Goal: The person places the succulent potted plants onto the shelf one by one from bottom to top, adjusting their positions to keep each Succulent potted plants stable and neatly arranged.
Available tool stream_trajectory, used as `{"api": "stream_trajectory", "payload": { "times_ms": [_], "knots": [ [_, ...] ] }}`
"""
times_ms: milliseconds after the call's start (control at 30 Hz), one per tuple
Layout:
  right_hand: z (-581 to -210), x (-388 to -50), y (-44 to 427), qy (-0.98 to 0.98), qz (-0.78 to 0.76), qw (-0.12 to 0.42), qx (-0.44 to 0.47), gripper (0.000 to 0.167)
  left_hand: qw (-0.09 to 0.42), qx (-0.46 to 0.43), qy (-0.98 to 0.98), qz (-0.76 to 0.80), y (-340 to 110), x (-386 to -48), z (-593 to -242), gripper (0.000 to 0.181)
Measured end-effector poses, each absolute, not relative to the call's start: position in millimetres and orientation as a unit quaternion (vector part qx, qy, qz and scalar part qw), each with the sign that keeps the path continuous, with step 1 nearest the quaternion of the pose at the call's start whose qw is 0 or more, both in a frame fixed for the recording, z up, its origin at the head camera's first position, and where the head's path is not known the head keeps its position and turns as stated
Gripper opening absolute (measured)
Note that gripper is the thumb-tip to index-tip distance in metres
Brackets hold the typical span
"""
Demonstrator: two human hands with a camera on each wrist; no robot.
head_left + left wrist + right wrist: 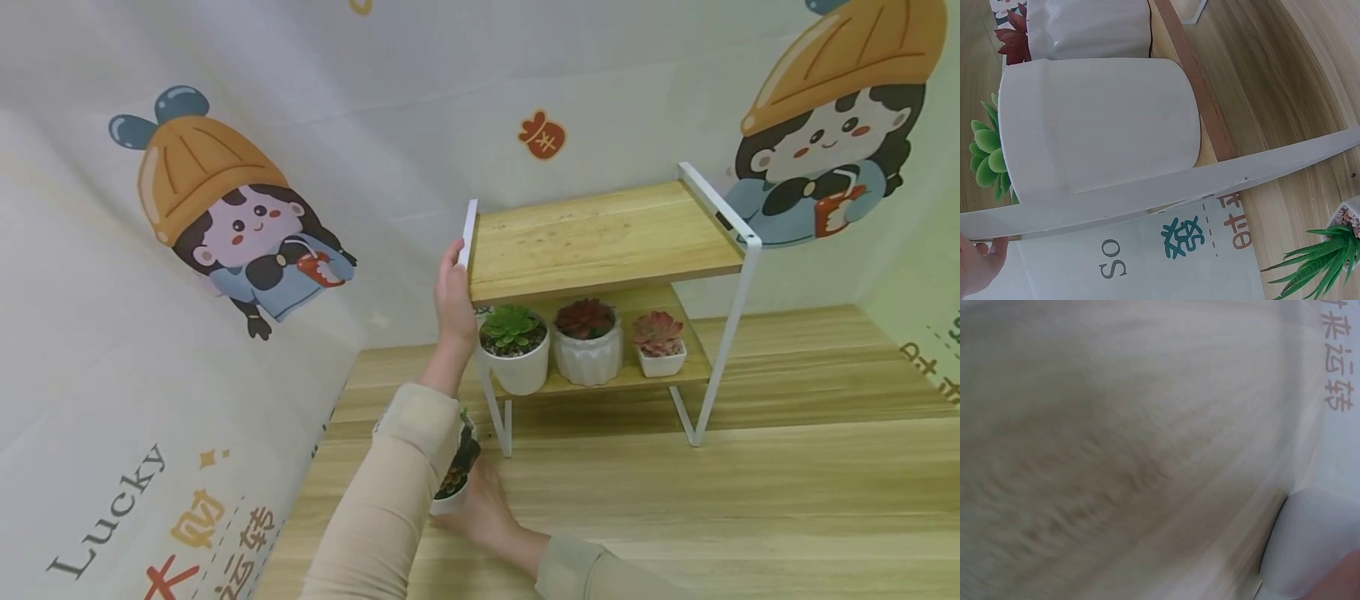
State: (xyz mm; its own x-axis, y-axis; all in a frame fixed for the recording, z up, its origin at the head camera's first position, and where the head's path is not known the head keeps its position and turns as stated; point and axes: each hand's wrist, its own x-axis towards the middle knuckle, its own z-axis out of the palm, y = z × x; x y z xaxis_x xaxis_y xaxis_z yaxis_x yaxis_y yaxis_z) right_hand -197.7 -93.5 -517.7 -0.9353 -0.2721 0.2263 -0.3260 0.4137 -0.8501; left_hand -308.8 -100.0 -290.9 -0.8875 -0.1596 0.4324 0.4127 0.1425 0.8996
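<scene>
A two-tier shelf [600, 237] with wooden boards and white metal frames stands on the table. My left hand [456, 304] holds the upper part of its left frame; the left wrist view shows fingertips [991, 256] at the white bar. On the lower board sit a green succulent [512, 327] in a white pot, a dark red succulent [585, 318] in a ribbed white pot, and a pink succulent [658, 329] in a small square pot. Low and left of the shelf, my right hand [487, 504] grips a white-potted dark succulent [459, 471], partly hidden by my left sleeve.
A spiky green plant [1319, 259] in a pot with pinkish pebbles stands near the shelf's left side. Wood-grain table [750, 500] extends to the front and right. Printed cloth [405, 167] hangs behind and at the left.
</scene>
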Motion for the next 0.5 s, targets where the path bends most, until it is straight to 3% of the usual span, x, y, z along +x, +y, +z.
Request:
{"api": "stream_trajectory", "payload": {
  "times_ms": [500],
  "knots": [
    [-515.3, -212.9, -101.3, -0.855, 0.481, 0.025, 0.190, 0.087, 0.214, -0.085, -0.728, -0.645, -100.8, -306.3, -288.9, 0.057]
  ]
}}
